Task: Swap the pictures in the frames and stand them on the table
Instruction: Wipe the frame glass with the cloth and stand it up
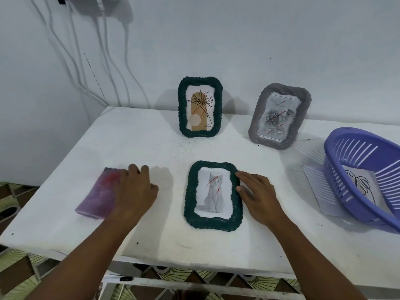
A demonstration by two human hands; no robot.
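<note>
A dark green woven frame (213, 195) with a cat picture lies flat on the white table (151, 148) near the front. My right hand (258, 194) touches its right edge with fingers extended. My left hand (135, 191) rests on a blurred purple piece (96, 195) lying flat at the left; its fingers are curled over its right side. At the back a green frame (200, 107) with a flower drawing stands upright. Beside it on the right a grey frame (279, 116) with a rose picture leans back.
A purple slatted plastic basket (365, 180) sits at the table's right edge with a leaf line drawing (363, 191) inside and under it. White cables (91, 61) hang down the wall at the left. Patterned floor shows below the table's front edge.
</note>
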